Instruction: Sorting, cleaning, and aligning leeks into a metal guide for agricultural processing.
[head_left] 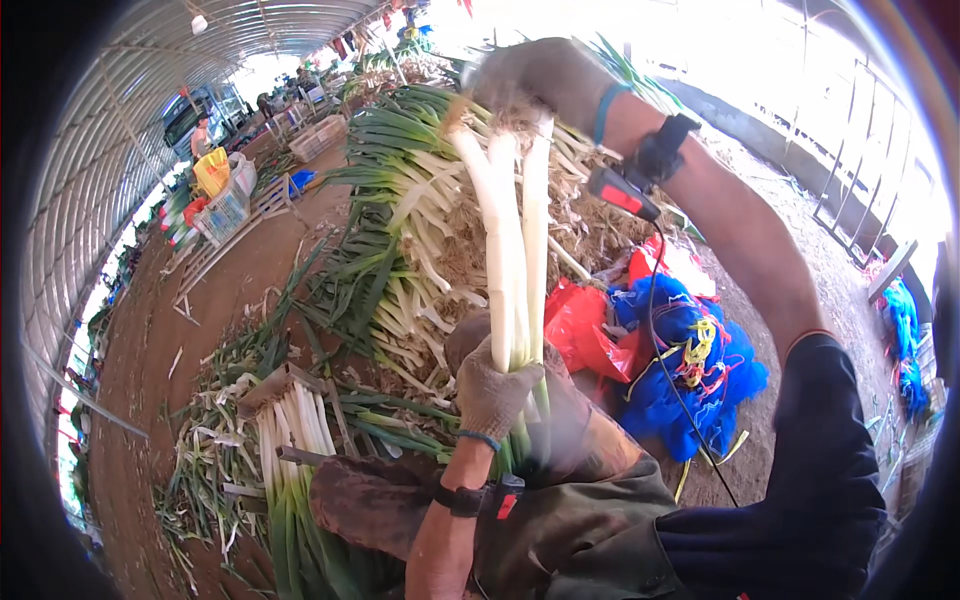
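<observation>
Low at centre frame, the gloved left hand [492,392] clamps a small bundle of long, stiff but snappable leeks [515,250] where white meets green, while the gloved right hand [540,75], upper centre, grips their rooty ends.

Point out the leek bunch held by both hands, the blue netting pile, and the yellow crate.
Leek bunch [515,250], head view: middle of the white stalks.
Blue netting pile [690,385], head view: centre of the heap.
Yellow crate [211,172], head view: its side wall.
</observation>
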